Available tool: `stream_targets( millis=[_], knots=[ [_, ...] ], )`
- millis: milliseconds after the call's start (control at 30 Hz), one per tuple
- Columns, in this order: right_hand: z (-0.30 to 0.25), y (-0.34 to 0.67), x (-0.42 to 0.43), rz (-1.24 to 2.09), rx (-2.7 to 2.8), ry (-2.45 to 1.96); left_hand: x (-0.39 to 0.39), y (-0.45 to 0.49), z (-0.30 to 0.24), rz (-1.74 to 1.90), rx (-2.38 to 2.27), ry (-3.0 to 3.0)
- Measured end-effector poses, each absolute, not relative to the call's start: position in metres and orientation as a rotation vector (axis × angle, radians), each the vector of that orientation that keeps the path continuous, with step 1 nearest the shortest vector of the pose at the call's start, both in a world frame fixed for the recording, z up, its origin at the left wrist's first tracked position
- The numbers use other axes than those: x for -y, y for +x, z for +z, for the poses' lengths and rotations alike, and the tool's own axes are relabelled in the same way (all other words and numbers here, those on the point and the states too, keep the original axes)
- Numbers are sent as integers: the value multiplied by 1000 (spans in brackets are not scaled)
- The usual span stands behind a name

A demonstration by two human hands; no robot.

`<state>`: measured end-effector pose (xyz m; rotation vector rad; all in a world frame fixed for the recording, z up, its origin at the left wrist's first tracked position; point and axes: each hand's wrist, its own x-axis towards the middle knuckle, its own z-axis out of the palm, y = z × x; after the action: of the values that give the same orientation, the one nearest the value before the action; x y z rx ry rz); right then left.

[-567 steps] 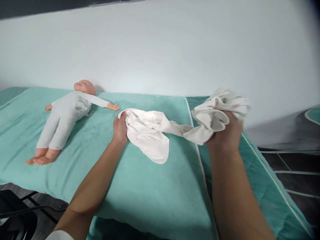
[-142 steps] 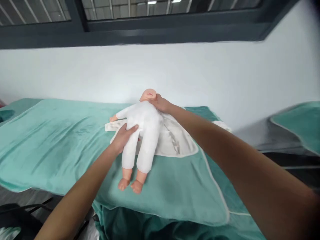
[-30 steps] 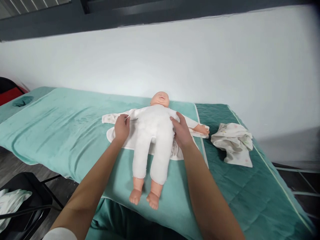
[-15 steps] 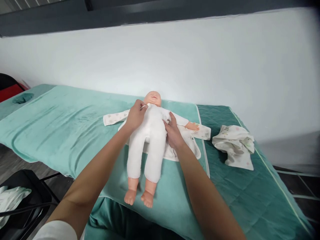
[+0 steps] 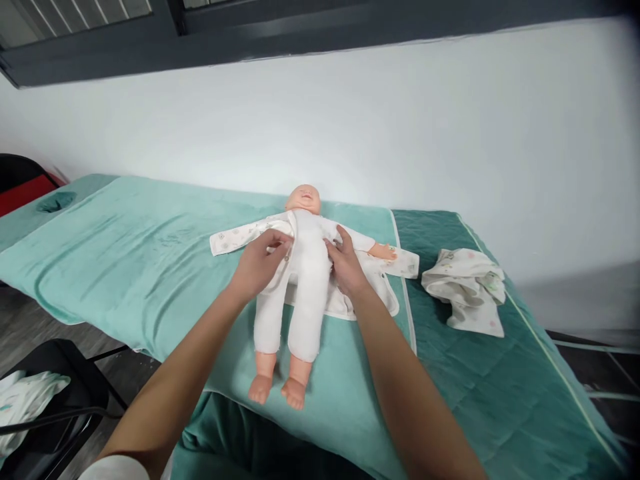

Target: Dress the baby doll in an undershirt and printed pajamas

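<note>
A baby doll [image 5: 303, 280] in a white bodysuit lies on its back on an opened white printed garment [image 5: 373, 293] spread on the teal bed cover [image 5: 125, 253]. My left hand [image 5: 260, 267] pinches the garment's left front panel and holds it over the doll's left side. My right hand [image 5: 345, 267] rests with fingers spread on the doll's belly and right side. The garment's left sleeve [image 5: 235, 237] lies flat toward the left. The doll's right arm [image 5: 383, 251] lies on the other sleeve.
A crumpled white printed cloth [image 5: 467, 293] lies on the darker quilted pad [image 5: 450, 373] to the right. A white wall runs right behind the bed. A black chair [image 5: 55, 407] with a white cloth on it stands at the lower left.
My left hand has come down from the doll's neck to its left side, pulling the garment's front panel over the body. My right hand has stayed on the belly.
</note>
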<state>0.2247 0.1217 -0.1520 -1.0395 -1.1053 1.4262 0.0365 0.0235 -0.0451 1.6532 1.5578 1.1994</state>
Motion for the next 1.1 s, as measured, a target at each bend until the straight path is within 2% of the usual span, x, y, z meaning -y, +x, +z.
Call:
stream_targets(
  millis=[100,267,533,767,833,967,1100],
  knots=[
    [-151,225,-122,1414,1109,-1041,-1,21,-83,1284,-1770,1788],
    [-150,226,-123,1388,1130,-1075,50,9,-121,1209,-1866,1944],
    [-147,226,-121,1371,1142,-1096,37,20,-119,1167,-1971,2290],
    [-146,227,-121,1343,1164,-1116,39,43,-96,816,-1744,2565],
    [-146,227,-121,1340,1163,-1117,30,43,-90,851,-1700,2488],
    [-147,226,-122,1342,1159,-1106,-19,39,-81,1154,-1840,2185],
    [-147,228,-123,1318,1193,-1129,-81,45,-76,1018,-1774,2135]
  ],
)
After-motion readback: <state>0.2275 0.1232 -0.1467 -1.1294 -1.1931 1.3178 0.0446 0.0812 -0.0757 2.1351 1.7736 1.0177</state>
